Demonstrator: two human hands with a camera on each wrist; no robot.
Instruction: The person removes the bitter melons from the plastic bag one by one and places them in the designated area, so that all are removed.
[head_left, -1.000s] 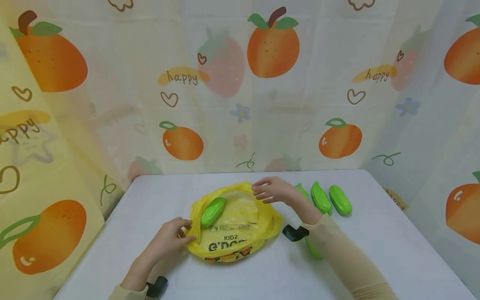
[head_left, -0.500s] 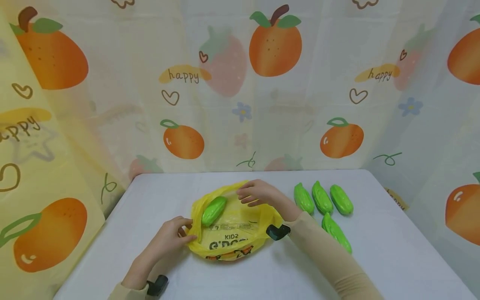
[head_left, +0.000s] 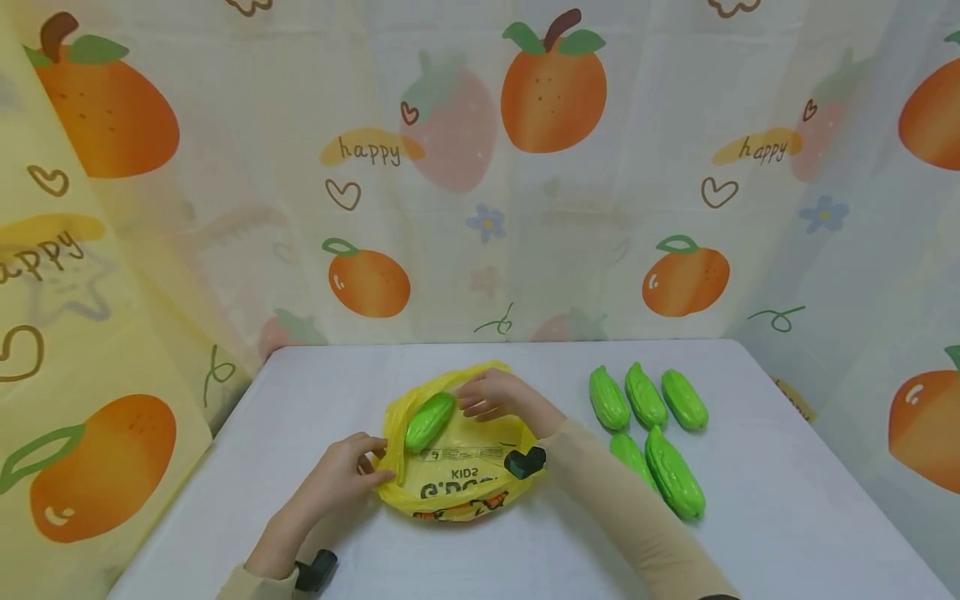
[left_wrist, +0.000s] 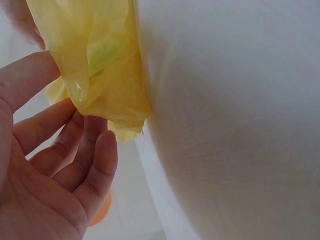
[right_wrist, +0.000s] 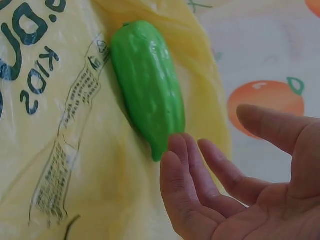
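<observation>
A yellow plastic bag (head_left: 472,454) lies with its mouth spread wide on the white table. Inside it, near the left side, is a glossy green bitter melon (head_left: 430,422) with a lumpy skin. My left hand (head_left: 341,467) pinches the bag's left rim between thumb and fingers, as the left wrist view (left_wrist: 55,150) also shows. Over the bag's opening, my right hand (head_left: 498,395) has its fingers loosely extended and holds nothing. In the right wrist view its fingertips (right_wrist: 175,145) are close to the melon's pointed end; whether they touch it I cannot tell.
To the right of the bag several more green bitter melons (head_left: 647,395) lie on the table (head_left: 765,467) in two rows. The right sleeve (head_left: 600,492) partly covers one of the front ones. A fruit-print curtain (head_left: 480,250) stands behind the table.
My right hand has moved left over the bag, closer to the bitter melon inside. Its arm has uncovered melons on the right. The left hand stays at the rim.
</observation>
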